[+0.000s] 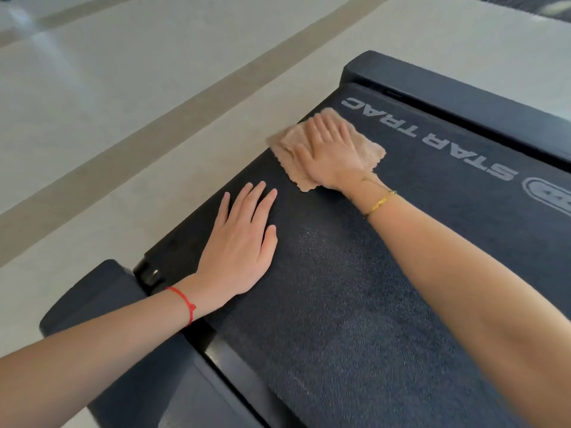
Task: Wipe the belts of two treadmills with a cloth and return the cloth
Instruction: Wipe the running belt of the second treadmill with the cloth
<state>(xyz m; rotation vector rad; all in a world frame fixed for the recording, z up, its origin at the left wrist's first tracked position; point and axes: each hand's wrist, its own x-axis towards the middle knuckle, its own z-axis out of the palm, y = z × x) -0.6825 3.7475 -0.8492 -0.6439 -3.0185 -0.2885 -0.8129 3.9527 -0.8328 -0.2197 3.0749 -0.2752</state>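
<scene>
Right hand (332,152) lies flat with fingers spread, pressing the tan cloth (324,149) onto the treadmill belt (340,304) beneath its palm, evidently for wiping pressure, while left hand (244,242), fingers straight, rests bare on the belt nearer the person, apparently as support
</scene>
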